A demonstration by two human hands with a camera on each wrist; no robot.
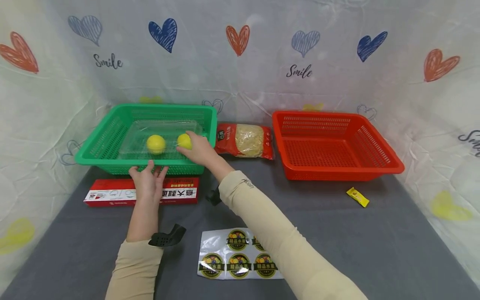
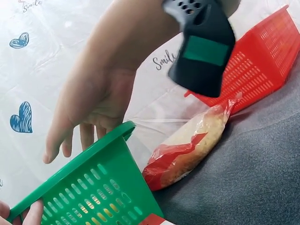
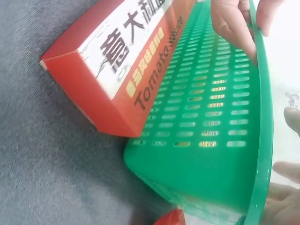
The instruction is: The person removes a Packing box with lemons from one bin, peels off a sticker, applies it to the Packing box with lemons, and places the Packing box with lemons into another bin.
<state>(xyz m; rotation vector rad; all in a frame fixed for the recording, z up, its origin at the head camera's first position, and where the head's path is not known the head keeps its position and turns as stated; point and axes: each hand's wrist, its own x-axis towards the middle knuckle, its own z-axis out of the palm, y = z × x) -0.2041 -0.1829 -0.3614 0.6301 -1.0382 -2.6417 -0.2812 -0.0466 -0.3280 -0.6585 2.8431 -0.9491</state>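
My left hand [image 1: 146, 183] holds the front rim of the green basket [image 1: 86, 156], with fingers on both sides of the rim in the right wrist view. Inside the basket lies a clear plastic container [image 1: 131, 139]. One yellow ball [image 1: 156, 144] sits in its left half, another yellow ball [image 1: 183, 141] towards its right. Over that second ball reaches my right hand [image 1: 202, 150], thumb and fingers spread. Both wrist views show this hand [image 2: 96, 103] above the rim with its fingers apart and no ball between them. Yellow shows only through the basket's slots.
A red pasta box [image 1: 180, 193] lies before the green basket. Between it and the red basket [image 1: 341, 175] is a red-and-clear food bag [image 1: 249, 141]. A small yellow packet [image 1: 358, 197] lies at right. A sheet of round stickers [image 1: 238, 264] is partly under my right arm.
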